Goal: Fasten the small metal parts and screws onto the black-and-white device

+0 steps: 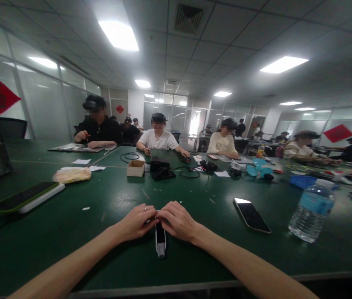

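Observation:
Both of my hands meet over a small black and white device [160,243] that lies on the green table [194,216] just in front of me. My left hand [137,221] curls its fingers onto the device's far end. My right hand [177,220] is closed on the same end, touching the left hand. The near, white tip of the device sticks out toward me below the hands. What the fingertips pinch is hidden.
A black phone [251,214] and a water bottle [311,211] lie to the right. A tablet in a green case [23,198] and a bagged item [71,175] lie left. A cardboard box [135,168], cables and tools sit mid-table. Several people work across the table.

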`<state>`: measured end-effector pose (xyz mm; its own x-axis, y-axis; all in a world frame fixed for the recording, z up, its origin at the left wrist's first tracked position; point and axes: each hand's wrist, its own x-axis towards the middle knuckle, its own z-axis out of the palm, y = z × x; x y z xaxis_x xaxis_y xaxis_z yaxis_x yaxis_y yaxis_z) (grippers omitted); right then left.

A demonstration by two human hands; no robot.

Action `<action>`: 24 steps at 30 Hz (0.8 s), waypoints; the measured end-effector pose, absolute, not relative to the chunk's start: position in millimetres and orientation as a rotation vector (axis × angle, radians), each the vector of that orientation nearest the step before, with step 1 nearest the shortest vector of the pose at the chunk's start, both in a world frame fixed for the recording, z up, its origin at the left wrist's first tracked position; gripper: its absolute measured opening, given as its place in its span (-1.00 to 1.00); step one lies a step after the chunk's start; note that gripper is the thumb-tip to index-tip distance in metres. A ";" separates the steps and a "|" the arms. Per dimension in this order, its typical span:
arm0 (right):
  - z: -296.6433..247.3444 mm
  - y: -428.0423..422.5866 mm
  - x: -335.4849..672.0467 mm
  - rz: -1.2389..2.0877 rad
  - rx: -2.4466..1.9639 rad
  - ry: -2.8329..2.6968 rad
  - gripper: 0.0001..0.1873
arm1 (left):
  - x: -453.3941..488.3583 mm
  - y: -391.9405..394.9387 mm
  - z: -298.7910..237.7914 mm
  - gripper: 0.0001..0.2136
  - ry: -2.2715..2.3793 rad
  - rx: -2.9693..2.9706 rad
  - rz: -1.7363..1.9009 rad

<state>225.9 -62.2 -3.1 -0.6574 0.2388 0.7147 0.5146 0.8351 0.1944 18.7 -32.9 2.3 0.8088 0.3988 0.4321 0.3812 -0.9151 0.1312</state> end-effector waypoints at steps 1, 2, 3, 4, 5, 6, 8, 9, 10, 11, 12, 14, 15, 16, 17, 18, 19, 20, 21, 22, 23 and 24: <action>-2.5 -62.6 226.4 -0.500 -0.544 -2.299 -0.90 | 18.5 -32.9 2.6 -0.78 0.635 2.951 0.715; -2.0 -62.8 226.8 -0.496 -0.541 -2.304 -0.91 | 18.3 -32.8 2.9 -0.78 0.635 2.951 0.708; -1.6 -63.0 227.1 -0.489 -0.541 -2.313 -0.90 | 18.0 -32.9 3.3 -0.78 0.636 2.951 0.703; -1.5 -63.1 227.4 -0.482 -0.541 -2.323 -0.90 | 17.8 -32.9 3.6 -0.78 0.637 2.950 0.698; -1.4 -63.1 227.6 -0.475 -0.543 -2.332 -0.90 | 17.6 -33.1 3.9 -0.79 0.639 2.946 0.693; -1.5 -63.1 227.7 -0.470 -0.545 -2.338 -0.89 | 17.4 -33.2 4.2 -0.79 0.643 2.940 0.689; -1.9 -62.7 227.8 -0.468 -0.544 -2.342 -0.89 | 17.1 -33.8 4.6 -0.80 0.654 2.926 0.683; -2.2 -62.4 227.7 -0.469 -0.544 -2.339 -0.89 | 17.0 -34.1 4.7 -0.81 0.658 2.920 0.683; -2.4 -62.2 227.6 -0.471 -0.543 -2.335 -0.88 | 17.0 -34.3 4.8 -0.81 0.659 2.916 0.685; -2.6 -61.9 227.5 -0.472 -0.540 -2.331 -0.88 | 17.1 -34.3 4.6 -0.82 0.655 2.913 0.690; -2.7 -61.7 227.4 -0.472 -0.537 -2.327 -0.88 | 17.2 -34.2 4.3 -0.82 0.649 2.913 0.695; -2.7 -61.6 227.2 -0.463 -0.539 -2.327 -0.87 | 17.3 -33.1 2.9 -0.83 0.648 2.916 0.704; -2.6 -61.6 227.2 -0.455 -0.544 -2.333 -0.87 | 17.2 -32.3 1.9 -0.84 0.657 2.919 0.708; -2.4 -61.7 227.2 -0.445 -0.550 -2.341 -0.87 | 17.1 -31.3 0.9 -0.85 0.672 2.923 0.710; -2.2 -61.8 227.3 -0.435 -0.555 -2.352 -0.87 | 16.9 -30.2 -0.1 -0.86 0.690 2.926 0.712; -2.1 -61.9 227.4 -0.426 -0.559 -2.363 -0.87 | 16.6 -29.1 -0.9 -0.86 0.711 2.930 0.714; -2.1 -61.8 227.6 -0.419 -0.562 -2.371 -0.87 | 16.3 -28.1 -1.5 -0.87 0.733 2.935 0.717; -2.2 -61.4 227.9 -0.416 -0.564 -2.376 -0.87 | 16.0 -27.2 -1.7 -0.87 0.759 2.939 0.721; -2.4 -60.9 228.3 -0.415 -0.567 -2.379 -0.87 | 15.6 -26.3 -1.6 -0.87 0.790 2.941 0.726; -2.8 -60.1 228.9 -0.417 -0.573 -2.378 -0.86 | 15.3 -25.5 -1.1 -0.88 0.824 2.938 0.732; -3.2 -59.0 229.6 -0.420 -0.583 -2.374 -0.86 | 14.9 -24.7 -0.5 -0.88 0.862 2.931 0.738; -3.7 -57.7 230.4 -0.423 -0.599 -2.366 -0.87 | 14.5 -23.8 0.3 -0.88 0.903 2.919 0.740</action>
<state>230.4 -57.7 -3.7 -0.6828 0.3077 0.6627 0.5182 0.8433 0.1425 14.5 -23.8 0.3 0.7244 0.5327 0.4376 0.5339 -0.8350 0.1328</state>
